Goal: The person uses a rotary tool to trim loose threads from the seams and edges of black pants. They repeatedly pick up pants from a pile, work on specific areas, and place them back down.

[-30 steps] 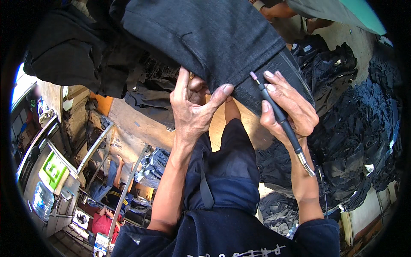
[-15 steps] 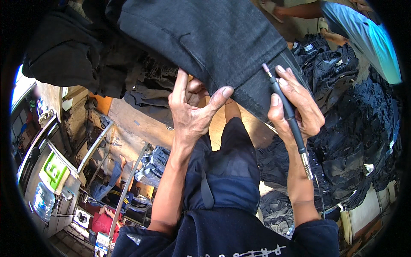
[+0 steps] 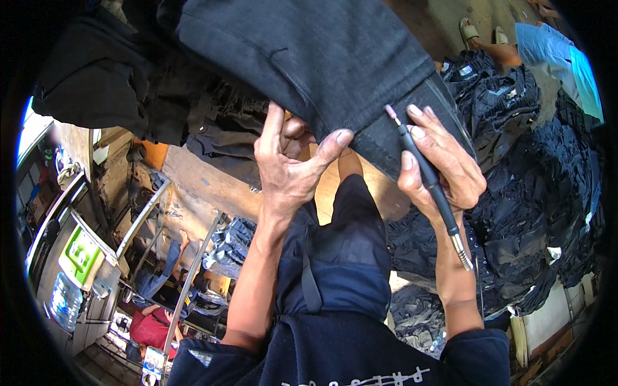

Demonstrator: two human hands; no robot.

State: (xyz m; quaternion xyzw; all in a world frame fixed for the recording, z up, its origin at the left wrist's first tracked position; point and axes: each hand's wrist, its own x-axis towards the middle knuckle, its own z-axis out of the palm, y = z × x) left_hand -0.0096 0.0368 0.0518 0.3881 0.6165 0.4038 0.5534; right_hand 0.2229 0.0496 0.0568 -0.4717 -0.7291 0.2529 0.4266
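Observation:
A dark denim garment, likely a trouser leg, lies stretched out in front of me with its seams and hem band showing. My left hand grips its near edge; the fingertips go partly under the cloth and the thumb lies along the edge. In my right hand is a slim black rotary grinder handpiece, held like a pen. Its small pinkish stone tip points at the cloth beside the hem band, and I cannot tell whether it touches. A metal spring and thin cable trail from its back end.
Heaps of dark garments fill the right side. More black clothing hangs at the upper left. At the upper right stands a person in light blue; another in red is lower left, near a green tray and a water bottle.
My right hand has shifted the handpiece slightly left and down across the cloth. My left hand stays put. The person in light blue has moved to the right.

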